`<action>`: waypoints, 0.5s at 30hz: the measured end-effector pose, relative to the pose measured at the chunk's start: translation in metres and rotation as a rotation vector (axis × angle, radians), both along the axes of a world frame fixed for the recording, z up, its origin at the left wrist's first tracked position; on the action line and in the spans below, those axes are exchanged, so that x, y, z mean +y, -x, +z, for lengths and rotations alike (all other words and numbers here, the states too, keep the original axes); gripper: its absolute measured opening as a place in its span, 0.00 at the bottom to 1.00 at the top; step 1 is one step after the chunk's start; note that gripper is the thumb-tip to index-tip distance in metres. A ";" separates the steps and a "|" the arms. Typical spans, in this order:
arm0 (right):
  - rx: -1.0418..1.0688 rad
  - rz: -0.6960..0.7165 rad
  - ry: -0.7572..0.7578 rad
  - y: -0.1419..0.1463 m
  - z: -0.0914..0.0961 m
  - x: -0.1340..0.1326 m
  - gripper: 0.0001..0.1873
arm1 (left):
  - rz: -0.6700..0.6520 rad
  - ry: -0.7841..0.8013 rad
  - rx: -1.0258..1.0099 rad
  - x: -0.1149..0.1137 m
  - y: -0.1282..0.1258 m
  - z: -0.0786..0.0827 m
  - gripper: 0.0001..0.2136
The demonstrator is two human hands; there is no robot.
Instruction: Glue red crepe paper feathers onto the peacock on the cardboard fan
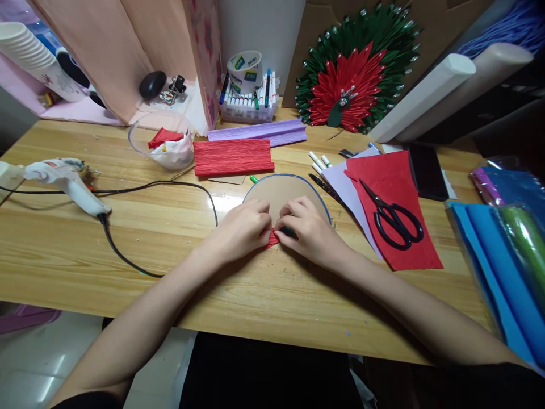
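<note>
Between my two hands is a small piece of red crepe paper (273, 238), pinched at its sides. My left hand (251, 222) has its fingers curled on the left end of the piece. On the right end, the thumb and fingers of my right hand (301, 226) press together. Both hands rest over the near part of a round cardboard disc (284, 187) with a blue edge. A small dark green shape shows under my right fingers; I cannot make out what it is. Behind the disc lies a folded red crepe paper strip (234, 157).
A hot glue gun (68, 179) lies at left, its black cord crossing the table. Black scissors (394, 218) rest on red sheets at right. At the back stand a clear bowl (164, 139), a marker box (249, 108) and a red-green paper peacock (353, 74). Purple crepe paper (259, 133) lies nearby.
</note>
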State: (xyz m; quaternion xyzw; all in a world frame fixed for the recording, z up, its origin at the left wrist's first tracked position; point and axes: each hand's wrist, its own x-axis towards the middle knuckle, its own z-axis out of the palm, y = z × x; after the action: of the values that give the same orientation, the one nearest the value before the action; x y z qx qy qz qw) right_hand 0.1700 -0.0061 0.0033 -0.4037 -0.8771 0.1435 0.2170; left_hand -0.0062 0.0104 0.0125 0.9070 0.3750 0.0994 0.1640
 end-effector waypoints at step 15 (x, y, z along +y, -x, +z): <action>-0.019 -0.008 -0.054 0.002 -0.010 0.001 0.06 | -0.018 0.011 0.015 0.001 -0.001 0.000 0.08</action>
State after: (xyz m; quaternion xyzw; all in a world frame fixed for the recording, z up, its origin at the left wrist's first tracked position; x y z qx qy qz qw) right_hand 0.1680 -0.0054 -0.0065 -0.4025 -0.8811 0.1151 0.2200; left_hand -0.0048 0.0114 0.0128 0.9102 0.3684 0.0893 0.1671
